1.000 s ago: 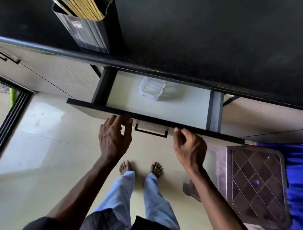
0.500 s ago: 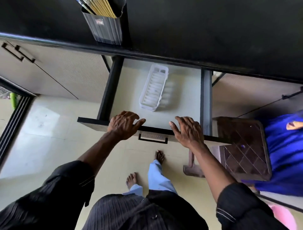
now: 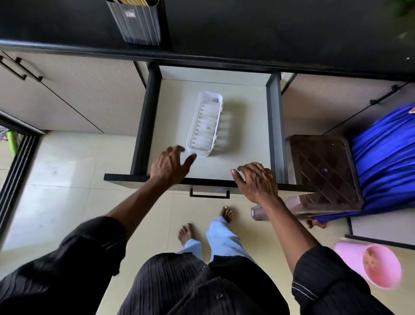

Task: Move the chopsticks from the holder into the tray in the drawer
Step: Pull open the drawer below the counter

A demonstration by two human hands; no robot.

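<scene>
The drawer point(image 3: 148, 126) stands pulled far out under the black countertop. A slotted white tray point(image 3: 205, 126) lies lengthwise inside it and holds nothing. On the counter above sits a dark holder point(image 3: 137, 24); only the yellow tips of the chopsticks point(image 3: 132, 1) show at the frame's top edge. My left hand point(image 3: 170, 165) hovers over the drawer's front left, fingers spread, just short of the tray's near end. Over the front right edge, my right hand point(image 3: 257, 181) is open and empty too.
A brown plastic stool point(image 3: 323, 173) stands right of the drawer, with blue cloth point(image 3: 386, 155) draped beside it. A pink cup point(image 3: 370, 265) lies lower right. Closed cabinet doors point(image 3: 74, 94) flank the drawer. My bare feet point(image 3: 186, 231) are on the tiled floor below the drawer handle point(image 3: 210, 194).
The drawer has slid out, uncovering the whole tray. Both hands let go of its front edge and lifted over it, the left reaching toward the tray.
</scene>
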